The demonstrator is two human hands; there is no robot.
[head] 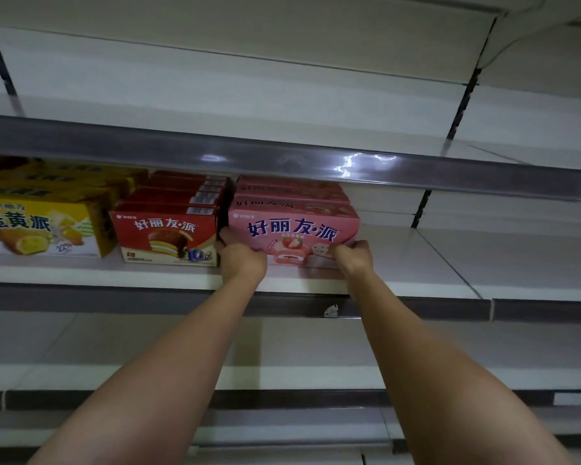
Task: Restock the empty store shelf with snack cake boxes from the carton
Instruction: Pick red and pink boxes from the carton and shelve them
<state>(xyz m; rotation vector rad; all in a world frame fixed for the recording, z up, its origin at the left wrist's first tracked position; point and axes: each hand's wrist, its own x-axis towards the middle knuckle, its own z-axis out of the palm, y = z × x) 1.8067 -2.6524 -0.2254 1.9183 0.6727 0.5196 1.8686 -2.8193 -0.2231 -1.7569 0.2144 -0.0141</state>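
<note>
Pink box [294,229], red box [166,234], yellow box [37,229].

Boxes [168,233] in rows on shelf [416,263]

Dim, bluish light overall. White glare streaks on upper shelf's price rail [359,166]. Back rows of boxes in shadow. Wide-angle bowing at edges; slight softness.

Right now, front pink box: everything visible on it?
The front pink box looks like cardboard, with blue Chinese lettering and a strawberry cake picture. It stands on its long edge on the shelf, leading a row of like boxes, beside the red boxes. The left hand and right hand grip its lower corners.
</note>
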